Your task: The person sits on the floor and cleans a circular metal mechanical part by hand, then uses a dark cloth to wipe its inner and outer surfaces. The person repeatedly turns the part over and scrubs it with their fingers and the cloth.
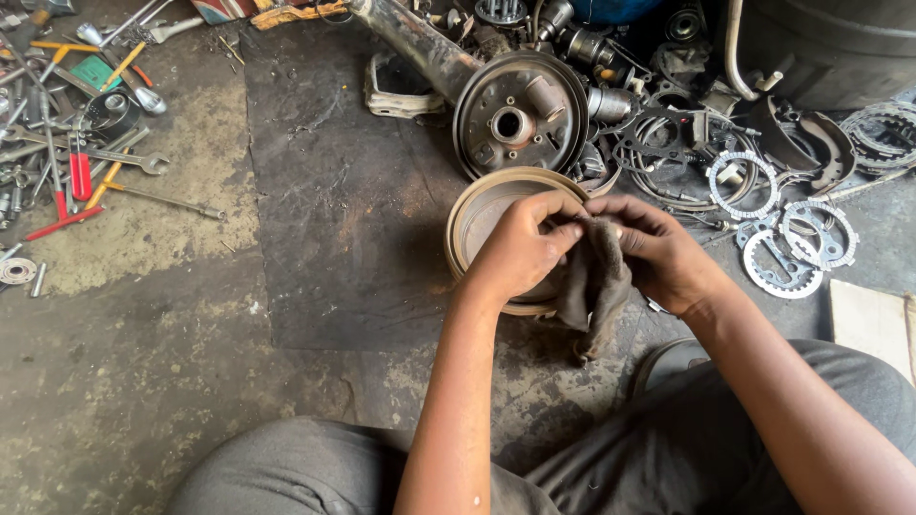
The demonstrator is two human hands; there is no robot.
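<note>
A dirty brown rag (593,286) is held by both hands. The left hand (520,250) is curled shut, with one edge of the rag pinched between thumb and fingers. The right hand (658,253) is also closed on the rag, from the other side, and the fingers of the two hands almost touch. The rest of the rag hangs down loose below the hands.

Right under the left hand, a round metal drum (477,215) is seen lying on the floor, open side up. Its rim is touched by the left hand, so the drum seems to be steadied there.

A few things could go wrong. The rag is only pinched at its top edge, so it could slip out if it is pulled hard. The loose end could drag in the dirt on the floor. The drum looks heavy and its rim looks sharp, so a finger could be scraped if a hand slides along it.

Just beyond the drum, a round backing plate (520,114) on a long axle is seen. To the right of the hands, toothed metal rings (782,248) are laid on the floor. Far to the left, wrenches and screwdrivers (86,162) are spread about.
</note>
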